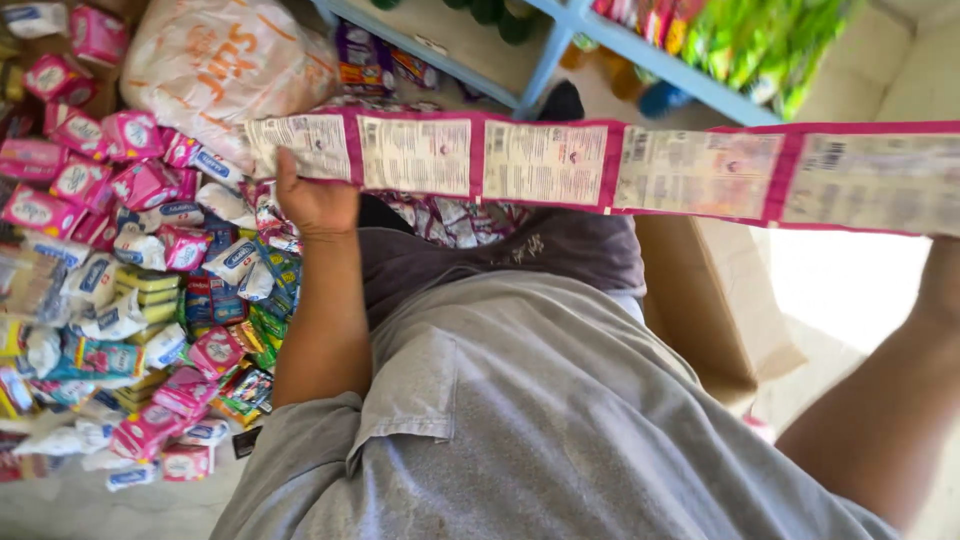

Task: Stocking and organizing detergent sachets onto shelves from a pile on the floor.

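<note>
A long strip of joined pink-bordered sachets [560, 165] is stretched nearly level across the upper middle of the frame, its printed white backs facing the camera, running from left of centre to the right edge. The left hand [315, 200] grips the strip's left end from below, thumb pressed up onto the first sachet while the remaining fingers are hidden behind it. The right hand [945, 275] meets the strip at the far right edge of the view, only wrist and forearm showing, so whether its fingers pinch the strip cannot be told. Below the strip lie the person's grey short-sleeved shirt [520, 420] and dark shorts [520, 255], and more loose sachets [450, 218] rest on the lap just under the strip. To the left, a heap of small packets [130, 260] in pink, white, blue and green covers the floor, with a large white sack printed in orange [215, 65] at its far end. A brown cardboard box [715, 300] stands to the right of the lap. Farther off, a blue-framed shelf [560, 40] holds green and pink packets [760, 35].
</note>
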